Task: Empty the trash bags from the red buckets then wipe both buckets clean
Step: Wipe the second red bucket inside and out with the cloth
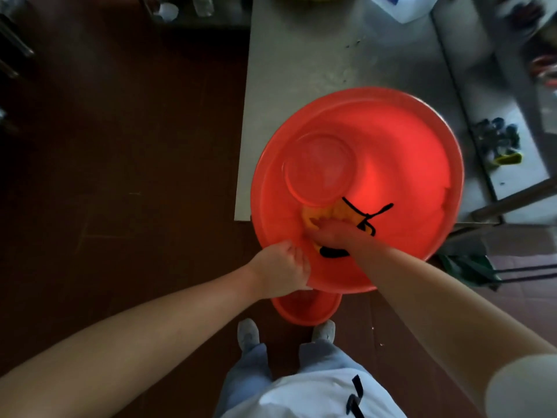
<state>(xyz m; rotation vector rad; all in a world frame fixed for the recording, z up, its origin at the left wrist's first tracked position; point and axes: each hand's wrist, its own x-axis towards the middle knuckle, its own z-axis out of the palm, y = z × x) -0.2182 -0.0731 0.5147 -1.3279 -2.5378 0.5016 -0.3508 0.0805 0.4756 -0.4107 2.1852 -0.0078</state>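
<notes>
Cloth meets plastic inside the large red bucket (407, 164), which is tipped so that its mouth faces up toward the head camera, its round base showing at the upper left of the interior. It hangs over the near corner of a grey table (316, 55); whether it rests on the tabletop cannot be told. The yellow cloth (337, 211), marked with black lines, lies bunched against the lower inner wall, and the right hand (334, 235) reaches in over the rim and closes on it, fingers curled into the fabric and pushing it against the plastic. The left hand (280, 270) grips the rim at the lower left, fingers wrapped over the edge. Directly below, a smaller red bucket (304, 309) stands on the dark brown floor (120, 146), just ahead of the person's pale shoes (247, 333) and partly hidden by the big one. At the far end of the table sits a white container (401, 7), blurred. To the right, on a lower surface, lies a cluster of dark objects (497, 137), too blurred to tell apart.
</notes>
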